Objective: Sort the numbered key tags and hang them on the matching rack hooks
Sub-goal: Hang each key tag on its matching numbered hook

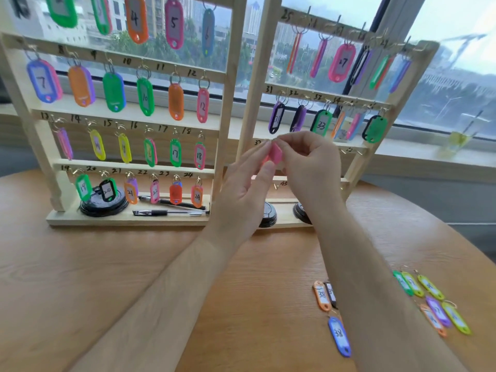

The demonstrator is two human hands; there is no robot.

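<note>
Most hooks are already filled: on the left rack (pixel 230 103), at 10 o'clock, every numbered place in view carries a tag. On the right rack (pixel 255 103), at 1 o'clock, the two upper rows in view are likewise hung. A pink tag (pixel 276 154) is held at the centre of the view, just in front of the right rack's row marked 37 (pixel 258 143). It is pinched at its lower end by the left hand (pixel 249 183) and at its upper end by the right hand (pixel 308 162); its number cannot be read. The hooks visible in that row and in the row below are bare. Roughly ten loose tags (pixel 434 304) are left on the table (pixel 107 264) at 4 o'clock, a blue tag (pixel 339 336) marked 38 among them. The task is judged about three-quarters done.
</note>
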